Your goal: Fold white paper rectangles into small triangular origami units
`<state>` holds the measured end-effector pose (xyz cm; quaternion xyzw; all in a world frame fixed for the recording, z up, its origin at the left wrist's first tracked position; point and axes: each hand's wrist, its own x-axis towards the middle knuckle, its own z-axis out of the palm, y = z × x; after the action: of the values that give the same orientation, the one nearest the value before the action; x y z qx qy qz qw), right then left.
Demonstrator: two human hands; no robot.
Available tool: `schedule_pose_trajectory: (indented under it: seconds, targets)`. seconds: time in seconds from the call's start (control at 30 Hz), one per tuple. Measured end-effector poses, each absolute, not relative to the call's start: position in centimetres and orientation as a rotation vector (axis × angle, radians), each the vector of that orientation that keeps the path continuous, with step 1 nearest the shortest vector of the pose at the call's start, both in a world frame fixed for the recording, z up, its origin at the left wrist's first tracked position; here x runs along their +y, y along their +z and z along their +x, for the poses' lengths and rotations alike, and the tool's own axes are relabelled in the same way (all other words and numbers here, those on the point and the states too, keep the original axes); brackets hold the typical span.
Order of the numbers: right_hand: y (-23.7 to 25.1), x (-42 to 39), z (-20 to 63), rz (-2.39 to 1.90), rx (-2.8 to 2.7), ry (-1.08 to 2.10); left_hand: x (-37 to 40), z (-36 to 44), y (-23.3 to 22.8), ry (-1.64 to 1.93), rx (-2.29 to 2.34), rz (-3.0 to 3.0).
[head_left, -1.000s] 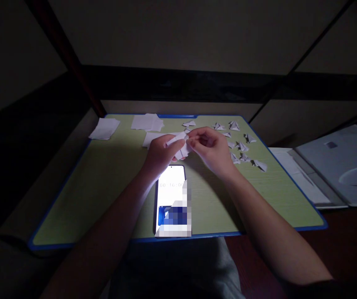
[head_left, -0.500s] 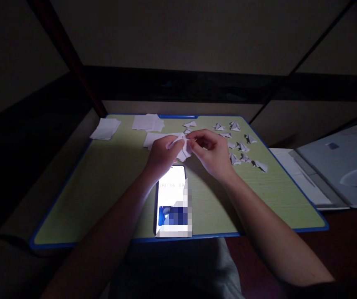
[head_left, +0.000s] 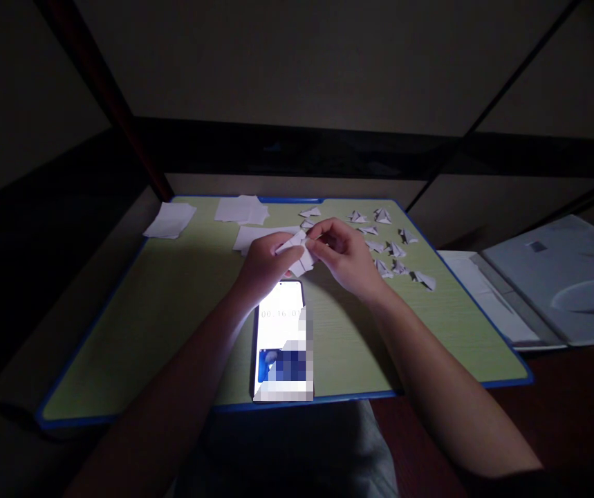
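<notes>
Evidently a fold is being worked: a small, creased piece of white paper (head_left: 305, 264) is held over the light-green, blue-rimmed tabletop (head_left: 457, 339), just past the far end of a dark-edged smartphone with a bright screen (head_left: 276, 333). The left hand (head_left: 261, 268) is clamped on the piece, thumb laid across its upper face, while the right hand (head_left: 353, 261) appears to pinch its right edge between thumb and forefinger; the exact fold is too small to read. Folded, pointed white paper shapes (head_left: 395, 249) lie scattered to the right, and loose white paper sheets (head_left: 239, 209) sit on the far left portion. As I judge it, the next move calls for a steady left hold while the right fingertips align the edge and press the crease flat.
</notes>
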<state>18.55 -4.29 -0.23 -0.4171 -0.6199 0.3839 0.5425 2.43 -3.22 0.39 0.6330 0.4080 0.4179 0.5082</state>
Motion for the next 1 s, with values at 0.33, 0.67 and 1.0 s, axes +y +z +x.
schedule_pose_trajectory:
  seconds: [0.33, 0.67, 1.0]
  targets:
    - [-0.45, -4.29, 18.72, -0.909, -1.519, 0.94, -3.25, 2.54, 0.62, 1.018, 0.908, 1.46]
    - [0.3, -4.71, 18.51, -1.053, -1.473, 0.774, -2.89, 2.48, 0.13, 1.103, 1.007, 1.44]
    - [0.14, -4.6, 18.38, -1.15, -1.467, 0.777, -3.0, 2.56, 0.04, 1.096, 1.02, 1.545]
